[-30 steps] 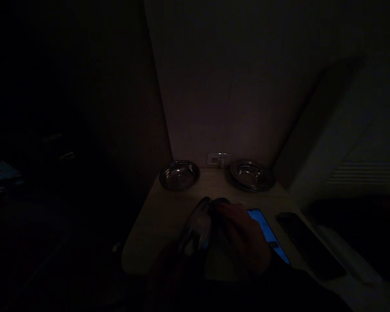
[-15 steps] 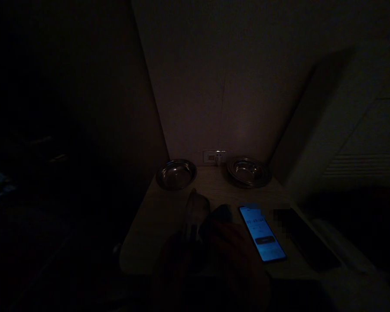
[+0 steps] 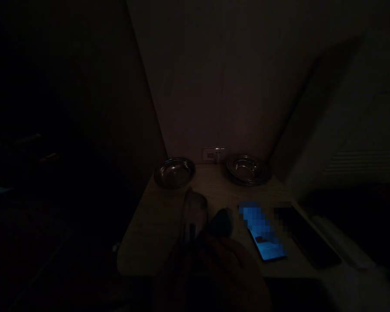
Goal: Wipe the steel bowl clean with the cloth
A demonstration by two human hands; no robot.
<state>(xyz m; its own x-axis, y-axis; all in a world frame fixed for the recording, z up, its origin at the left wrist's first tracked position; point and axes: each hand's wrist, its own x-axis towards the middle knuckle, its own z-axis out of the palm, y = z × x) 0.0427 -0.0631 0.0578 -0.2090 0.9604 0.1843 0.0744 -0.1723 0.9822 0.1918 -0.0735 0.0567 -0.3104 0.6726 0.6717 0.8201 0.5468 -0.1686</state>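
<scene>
The dish (image 3: 195, 212) is held up on edge just ahead of the left hand (image 3: 170, 266), its long axis pointed away from the body and only slightly tilted; which face is hollow cannot be told. By the left hand it is apparently clamped near its lower end, though the fingers are mostly lost in the dark. From the right hand (image 3: 238, 268), the dish is found ahead and to the left, close to the fingertips; whether it is touched by them cannot be made out. In the right hand's closed fingers a dark cloth (image 3: 222, 221) is gripped, its free end bunched forward, just right of the dish. The left hand is judged the nearer to the dish. To the right of the right hand a lit phone (image 3: 268, 247) is laid, closest to being in the way on that side, with a dark slab (image 3: 312, 242) farther right. Beyond both hands, at the table's (image 3: 143, 242) far edge, a bowl (image 3: 174, 173) is set ahead-left and stacked plates (image 3: 248, 171) ahead-right, with a socket (image 3: 214, 154) mounted between them.
</scene>
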